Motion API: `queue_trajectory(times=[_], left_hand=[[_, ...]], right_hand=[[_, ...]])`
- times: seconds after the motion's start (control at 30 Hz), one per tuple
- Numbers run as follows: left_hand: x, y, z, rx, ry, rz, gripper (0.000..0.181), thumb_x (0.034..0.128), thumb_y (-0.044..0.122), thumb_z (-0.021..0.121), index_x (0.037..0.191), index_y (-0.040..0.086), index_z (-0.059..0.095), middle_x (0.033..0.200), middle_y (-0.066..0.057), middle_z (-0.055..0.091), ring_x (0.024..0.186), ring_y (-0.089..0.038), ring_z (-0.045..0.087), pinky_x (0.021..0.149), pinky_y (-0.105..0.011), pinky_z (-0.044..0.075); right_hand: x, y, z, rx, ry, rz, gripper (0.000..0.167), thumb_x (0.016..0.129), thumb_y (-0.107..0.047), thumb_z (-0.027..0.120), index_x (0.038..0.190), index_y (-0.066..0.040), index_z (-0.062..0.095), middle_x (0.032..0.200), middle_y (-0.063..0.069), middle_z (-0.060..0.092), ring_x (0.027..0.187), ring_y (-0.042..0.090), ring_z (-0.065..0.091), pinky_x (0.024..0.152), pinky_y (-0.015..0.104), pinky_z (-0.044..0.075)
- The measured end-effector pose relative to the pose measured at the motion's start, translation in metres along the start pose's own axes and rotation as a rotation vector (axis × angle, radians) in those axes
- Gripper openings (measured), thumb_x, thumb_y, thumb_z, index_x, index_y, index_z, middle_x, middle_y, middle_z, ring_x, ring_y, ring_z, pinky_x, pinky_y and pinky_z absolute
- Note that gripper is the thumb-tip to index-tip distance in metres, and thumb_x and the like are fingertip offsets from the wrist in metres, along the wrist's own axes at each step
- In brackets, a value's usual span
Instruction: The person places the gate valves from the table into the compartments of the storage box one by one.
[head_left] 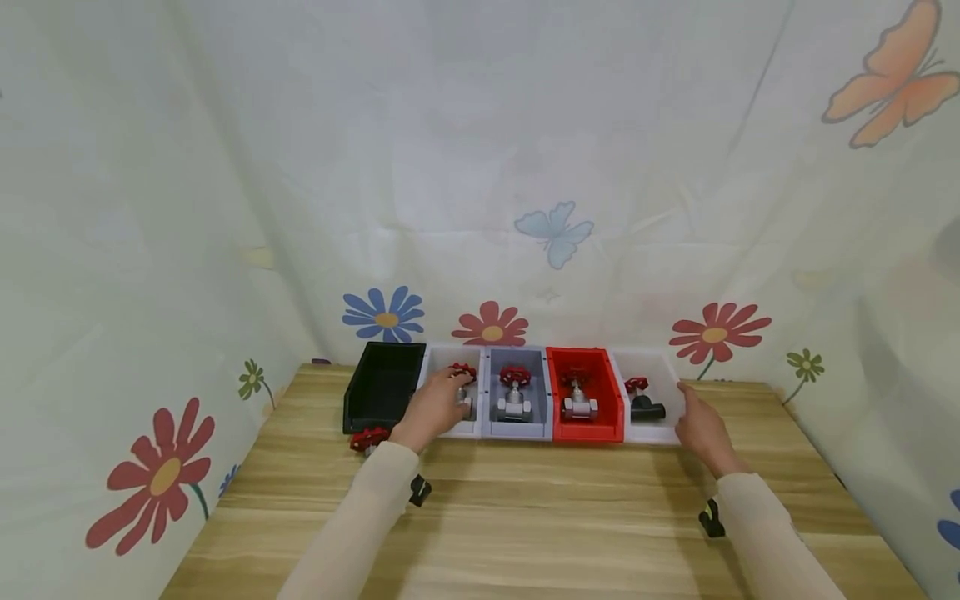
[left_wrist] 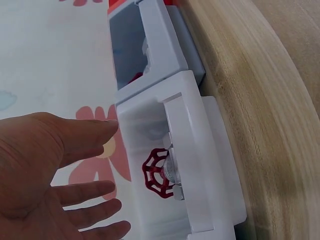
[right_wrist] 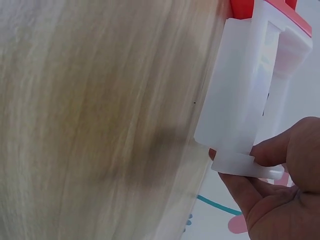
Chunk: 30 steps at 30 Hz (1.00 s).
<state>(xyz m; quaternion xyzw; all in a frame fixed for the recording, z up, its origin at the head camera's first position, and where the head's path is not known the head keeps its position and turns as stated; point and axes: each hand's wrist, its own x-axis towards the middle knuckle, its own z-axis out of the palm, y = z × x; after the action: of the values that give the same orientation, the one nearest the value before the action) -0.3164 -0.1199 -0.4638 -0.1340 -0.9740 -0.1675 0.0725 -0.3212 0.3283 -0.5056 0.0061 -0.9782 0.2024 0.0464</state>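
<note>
My left hand (head_left: 431, 408) hovers over the left white bin (left_wrist: 205, 165), its fingers extended and apart from the valve (left_wrist: 162, 172) inside, which has a red handwheel and a metal body. With my right hand (head_left: 703, 429) I pinch the side wall of the right white bin (right_wrist: 240, 95) between thumb and fingers. A black-bodied valve with a red handle (head_left: 645, 407) lies in that bin. Metal valves with red handwheels also stand in the grey bin, valve (head_left: 514, 404), and in the red bin, valve (head_left: 580, 405).
The black bin (head_left: 386, 387), grey bin (head_left: 517, 430) and red bin (head_left: 588, 433) share one row with the white ones on the wooden table (head_left: 555, 517). Another red-handwheel valve (head_left: 370, 439) lies before the black bin, partly hidden by my left arm. A flowered curtain (head_left: 480, 167) hangs behind.
</note>
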Motion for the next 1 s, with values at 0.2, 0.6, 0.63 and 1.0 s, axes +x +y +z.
queue_trajectory(times=[0.2, 0.6, 0.63, 1.0], left_hand=[[-0.004, 0.002, 0.000, 0.001, 0.017, 0.008, 0.047, 0.0870, 0.021, 0.074, 0.132, 0.014, 0.062, 0.140, -0.016, 0.055, 0.127, -0.033, 0.053, 0.100, -0.053, 0.047], [-0.012, 0.005, -0.003, -0.005, 0.030, 0.011, 0.047, 0.0878, 0.023, 0.073, 0.133, 0.016, 0.062, 0.145, -0.014, 0.052, 0.133, -0.034, 0.049, 0.102, -0.054, 0.046], [-0.013, 0.005, -0.004, -0.003, 0.037, 0.017, 0.046, 0.0879, 0.023, 0.073, 0.132, 0.016, 0.062, 0.145, -0.014, 0.052, 0.133, -0.034, 0.049, 0.102, -0.054, 0.046], [-0.024, 0.005, -0.021, 0.031, 0.081, 0.041, 0.050, 0.0890, 0.028, 0.072, 0.136, 0.016, 0.059, 0.143, -0.012, 0.055, 0.130, -0.030, 0.053, 0.101, -0.047, 0.048]], right_hand=[[-0.002, 0.000, 0.000, 0.023, 0.001, 0.033, 0.059, 0.093, 0.001, 0.050, 0.147, 0.007, 0.028, 0.120, 0.039, 0.057, 0.079, 0.032, 0.057, 0.077, 0.050, 0.050], [-0.007, 0.000, -0.003, 0.017, 0.001, 0.080, 0.058, 0.096, -0.002, 0.048, 0.151, 0.003, 0.028, 0.123, 0.037, 0.056, 0.080, 0.031, 0.056, 0.074, 0.046, 0.048], [-0.007, 0.000, -0.004, 0.016, 0.001, 0.077, 0.058, 0.096, -0.002, 0.048, 0.151, 0.003, 0.027, 0.123, 0.037, 0.056, 0.080, 0.032, 0.056, 0.074, 0.047, 0.048], [-0.007, 0.000, -0.002, -0.004, -0.005, 0.044, 0.060, 0.096, -0.001, 0.051, 0.151, 0.004, 0.026, 0.113, 0.036, 0.060, 0.071, 0.027, 0.055, 0.071, 0.046, 0.050]])
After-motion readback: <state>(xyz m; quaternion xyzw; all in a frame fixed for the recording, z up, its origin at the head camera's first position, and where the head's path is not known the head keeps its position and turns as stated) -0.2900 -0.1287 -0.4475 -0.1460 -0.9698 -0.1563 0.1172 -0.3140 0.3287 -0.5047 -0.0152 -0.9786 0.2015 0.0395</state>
